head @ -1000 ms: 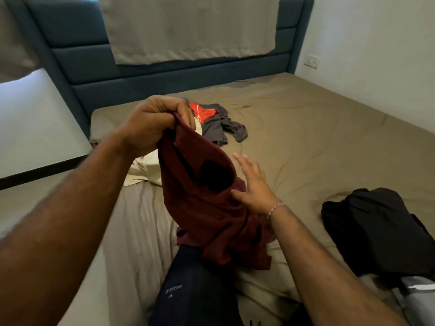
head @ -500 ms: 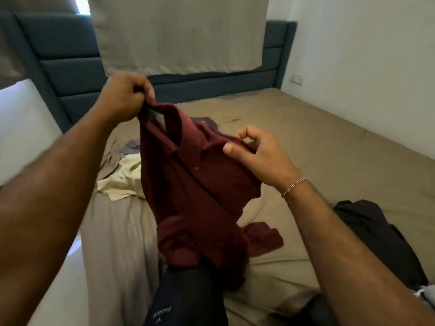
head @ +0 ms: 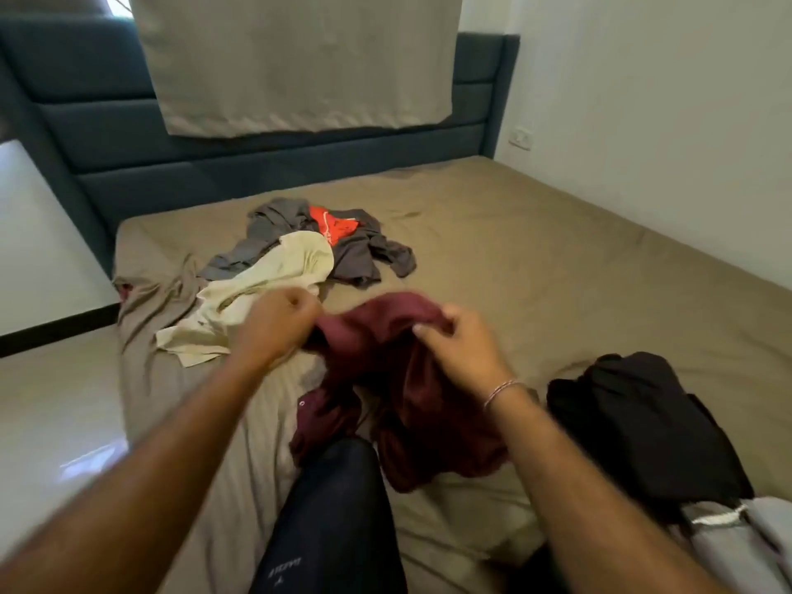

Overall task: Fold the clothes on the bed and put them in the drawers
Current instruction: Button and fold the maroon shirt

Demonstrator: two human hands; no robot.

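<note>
We had the maroon shirt (head: 388, 349) bunched between both hands, low over the bed (head: 557, 267). Our left hand (head: 274, 325) was curled into a fist on the shirt's left edge, and our right hand (head: 460, 342) pinched a fold of its upper edge between thumb and fingers. A thin bracelet (head: 501, 390) sat on the right wrist. The rest of the shirt hung down in a crumpled heap onto the olive sheet and against our knee in dark trousers (head: 338, 508) (some small print showed near the lower edge of the leg, too blurred to read).

Beyond our left hand lay a cream garment (head: 265, 289), spread loosely, and it overlapped a grey garment (head: 355, 250) farther back. An orange piece (head: 332, 225) lay on top of the grey one. To our right, near the bed's near edge, sat a black pile of clothing (head: 643, 422), with a light grey garment (head: 728, 546) just below it at the corner of the view. A dark blue padded headboard (head: 107, 135) stood behind the bed, with a beige curtain (head: 300, 62) hanging in front of it.
</note>
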